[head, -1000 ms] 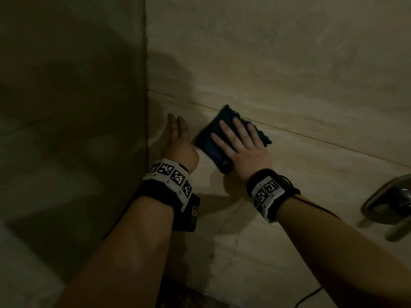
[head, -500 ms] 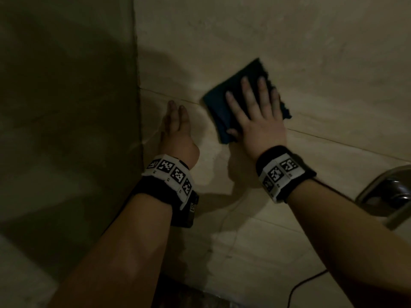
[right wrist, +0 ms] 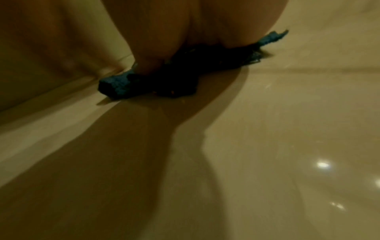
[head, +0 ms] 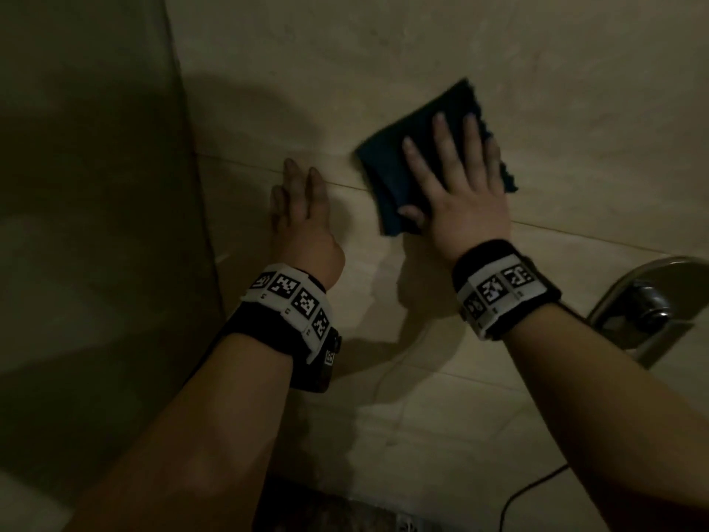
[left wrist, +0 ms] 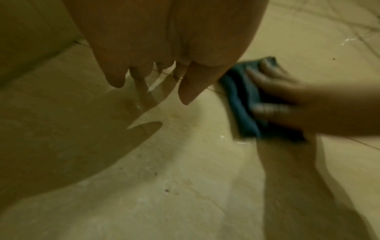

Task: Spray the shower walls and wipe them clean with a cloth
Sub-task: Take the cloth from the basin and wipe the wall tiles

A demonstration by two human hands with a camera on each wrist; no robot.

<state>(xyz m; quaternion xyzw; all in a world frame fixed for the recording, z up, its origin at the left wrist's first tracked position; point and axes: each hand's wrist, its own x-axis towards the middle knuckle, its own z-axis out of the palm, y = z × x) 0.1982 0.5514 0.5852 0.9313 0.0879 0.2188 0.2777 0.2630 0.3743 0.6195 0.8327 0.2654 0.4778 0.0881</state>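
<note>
A folded dark blue cloth point(head: 387, 163) lies flat against the beige tiled shower wall point(head: 422, 51). My right hand point(head: 456, 174) presses it to the wall with straight, spread fingers, thumb on its lower edge. The cloth point(left wrist: 242, 104) also shows in the left wrist view under the blurred right hand point(left wrist: 287, 104), and in the right wrist view the cloth point(right wrist: 121, 84) bunches beneath the palm. My left hand point(head: 303, 201) rests flat on the wall to the left of the cloth, fingers straight and holding nothing. No spray bottle is in view.
The wall corner point(head: 192, 155) runs down just left of my left hand, with a darker side wall point(head: 84, 186) beyond it. A metal shower valve plate with handle point(head: 648, 305) sticks out at the right. A thin black cable point(head: 529, 493) hangs below my right forearm.
My right hand has slid the cloth up the wall, from below the grout line to across and above it. My left hand has stayed flat in place.
</note>
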